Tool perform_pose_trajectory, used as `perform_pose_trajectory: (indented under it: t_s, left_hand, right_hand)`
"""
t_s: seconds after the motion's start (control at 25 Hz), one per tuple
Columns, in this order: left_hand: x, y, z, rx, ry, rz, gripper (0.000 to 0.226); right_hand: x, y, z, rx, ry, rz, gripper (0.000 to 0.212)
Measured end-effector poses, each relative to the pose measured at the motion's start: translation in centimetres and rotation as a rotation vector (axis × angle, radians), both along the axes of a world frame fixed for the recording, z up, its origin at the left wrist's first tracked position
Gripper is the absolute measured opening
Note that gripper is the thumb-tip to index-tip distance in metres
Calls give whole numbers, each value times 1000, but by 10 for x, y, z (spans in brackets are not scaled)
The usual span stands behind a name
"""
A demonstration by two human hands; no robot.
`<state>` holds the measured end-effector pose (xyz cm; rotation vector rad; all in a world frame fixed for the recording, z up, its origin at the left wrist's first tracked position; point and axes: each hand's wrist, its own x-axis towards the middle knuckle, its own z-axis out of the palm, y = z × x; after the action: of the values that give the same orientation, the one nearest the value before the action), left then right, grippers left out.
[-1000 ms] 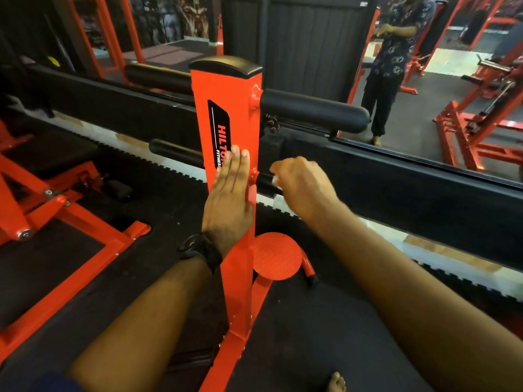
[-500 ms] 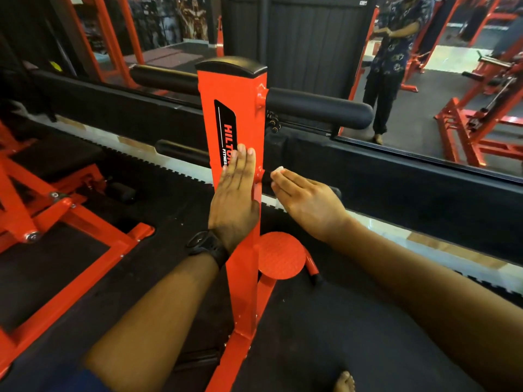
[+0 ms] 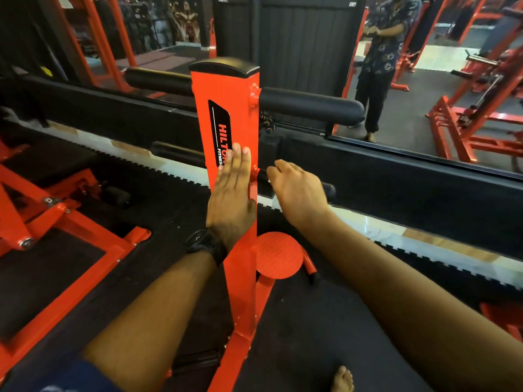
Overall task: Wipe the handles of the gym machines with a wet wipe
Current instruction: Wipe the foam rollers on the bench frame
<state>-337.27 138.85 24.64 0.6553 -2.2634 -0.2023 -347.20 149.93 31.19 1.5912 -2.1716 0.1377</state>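
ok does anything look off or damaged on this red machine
Nothing stands out. The red-orange steel upright post stands straight, its black padded roller bars look level and intact, the left hand lies flat on the post, and the right hand is over the short black lower handle.

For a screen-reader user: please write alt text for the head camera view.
A person's left hand presses flat against a red machine post while the right hand curls over the short black handle beside it. A thicker padded bar sticks out above.
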Motion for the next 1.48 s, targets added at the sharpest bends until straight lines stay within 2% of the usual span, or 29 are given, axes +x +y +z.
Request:
perform_pose_trajectory:
  t_s: [0.24, 0.36, 0.44, 0.52, 0.6, 0.68, 0.72, 0.8, 0.88, 0.92, 1.0, 1.08, 1.2, 1.32, 1.48]
  left_hand:
    - [-4, 4, -2, -14, -5, 25, 92]
    - [-5, 4, -4, -30, -8, 14, 94]
    - [-3, 3, -3, -19, -28, 15, 96]
    - [1, 3, -1, -33, -56, 1, 97]
    - [3, 2, 1, -53, -67, -1, 96]
    - [2, 4, 1, -42, -74, 8, 96]
    - [2, 4, 1, -27, -75, 13, 96]
    - [-1, 5, 1, -9, -83, 21, 98]
    - [-3, 5, -1, -15, -82, 30, 96]
    - [-3, 7, -1, -16, -77, 39, 93]
    - [-6, 10, -1, -12, -69, 59, 87]
    - [-8, 11, 1, 2, -77, 78, 92]
    - [-7, 10, 2, 3, -107, 110, 98]
    - [-9, 13, 2, 4, -98, 132, 99]
    - [-10, 16, 1, 13, -129, 155, 106]
  right_hand:
    - [-30, 4, 22, 63, -243, -178, 36]
    - [-11, -19, 26, 124, -257, -11, 39]
    - [-19, -23, 32, 170, -331, 21, 25]
    - [-40, -12, 47, 247, -437, -100, 11]
    - [-52, -1, 54, 309, -428, -216, 11]
    - [-36, 2, 48, 229, -326, -197, 19]
    - [-29, 0, 42, 156, -340, -145, 23]
    - [-34, -2, 38, 125, -453, -127, 24]
    - [-53, 1, 45, 179, -609, -187, 22]
    - [-59, 4, 45, 202, -614, -220, 21]
    - [-54, 10, 38, 183, -437, -206, 23]
    - [-45, 16, 29, 116, -292, -27, 26]
    - [-66, 38, 27, 114, -234, 145, 26]
    - [-61, 48, 18, 85, -181, 121, 33]
    - [-40, 55, -2, 21, -146, 205, 33]
